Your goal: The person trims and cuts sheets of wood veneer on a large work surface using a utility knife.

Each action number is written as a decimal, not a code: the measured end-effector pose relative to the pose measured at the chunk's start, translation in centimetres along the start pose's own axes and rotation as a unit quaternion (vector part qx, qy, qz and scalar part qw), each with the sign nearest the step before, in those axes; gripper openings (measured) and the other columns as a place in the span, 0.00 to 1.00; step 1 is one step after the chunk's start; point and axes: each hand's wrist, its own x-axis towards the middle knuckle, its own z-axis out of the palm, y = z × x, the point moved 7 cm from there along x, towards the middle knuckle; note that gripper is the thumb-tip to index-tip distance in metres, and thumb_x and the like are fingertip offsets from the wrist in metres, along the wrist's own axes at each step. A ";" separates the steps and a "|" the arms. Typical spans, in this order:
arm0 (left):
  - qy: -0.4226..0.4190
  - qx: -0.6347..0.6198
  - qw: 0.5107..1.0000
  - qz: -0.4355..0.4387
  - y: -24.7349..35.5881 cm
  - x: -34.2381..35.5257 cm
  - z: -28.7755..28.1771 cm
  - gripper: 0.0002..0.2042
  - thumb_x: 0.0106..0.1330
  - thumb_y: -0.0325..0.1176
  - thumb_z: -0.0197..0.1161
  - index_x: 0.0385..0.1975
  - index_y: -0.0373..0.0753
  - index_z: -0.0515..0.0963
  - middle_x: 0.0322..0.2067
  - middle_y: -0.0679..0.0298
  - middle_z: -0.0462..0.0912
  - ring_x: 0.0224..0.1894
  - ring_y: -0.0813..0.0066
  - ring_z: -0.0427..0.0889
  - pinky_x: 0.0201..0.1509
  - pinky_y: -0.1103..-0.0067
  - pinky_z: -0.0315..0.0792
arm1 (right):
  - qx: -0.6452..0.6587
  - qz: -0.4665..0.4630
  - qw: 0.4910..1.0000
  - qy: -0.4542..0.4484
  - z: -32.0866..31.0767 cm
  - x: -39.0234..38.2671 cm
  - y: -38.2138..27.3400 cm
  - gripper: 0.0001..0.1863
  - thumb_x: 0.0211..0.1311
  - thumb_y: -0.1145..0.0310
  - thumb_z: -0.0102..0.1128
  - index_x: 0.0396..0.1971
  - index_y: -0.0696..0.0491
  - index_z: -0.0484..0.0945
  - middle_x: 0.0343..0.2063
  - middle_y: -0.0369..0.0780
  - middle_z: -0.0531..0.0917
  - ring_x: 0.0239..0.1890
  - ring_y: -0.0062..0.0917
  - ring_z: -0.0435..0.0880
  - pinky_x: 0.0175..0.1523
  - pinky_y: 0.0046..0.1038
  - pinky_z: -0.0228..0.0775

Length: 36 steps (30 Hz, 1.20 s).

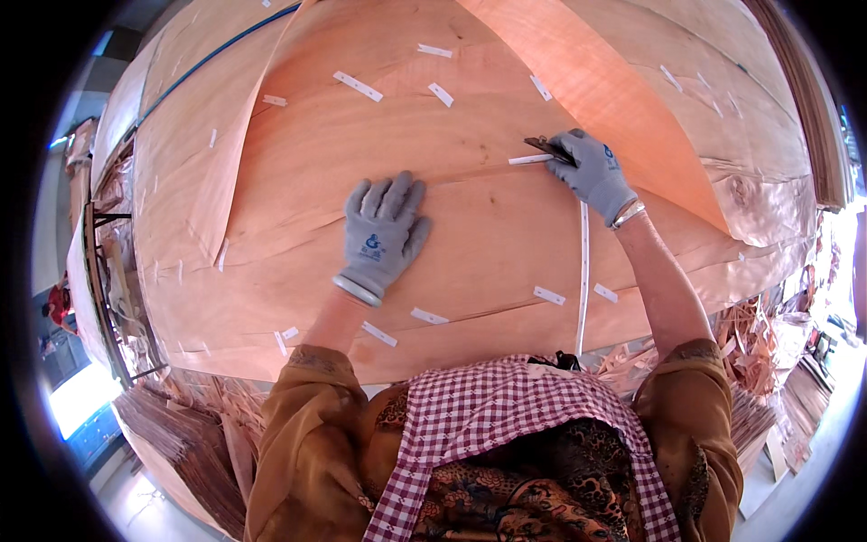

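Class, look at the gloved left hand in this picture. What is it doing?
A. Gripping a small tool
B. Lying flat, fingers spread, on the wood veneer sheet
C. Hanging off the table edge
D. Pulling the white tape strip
B: the left hand lies palm down with fingers spread on the veneer sheet, holding nothing.

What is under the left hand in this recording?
The left hand, in a grey glove, lies flat on a wide sheet of wood veneer beside a split that the right hand is taping. The veneer beneath the palm is covered.
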 end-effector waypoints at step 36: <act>-0.045 -0.044 0.997 0.038 7.9 5.6 4.2 0.29 0.59 0.50 0.59 0.57 0.39 0.71 0.43 0.63 0.75 0.45 0.65 0.73 0.55 0.66 0.64 | -0.040 -0.007 0.999 0.007 -0.1 0.7 0.1 0.10 0.58 0.63 0.59 0.34 0.53 0.79 0.35 0.45 0.80 0.38 0.42 0.80 0.43 0.37 0.71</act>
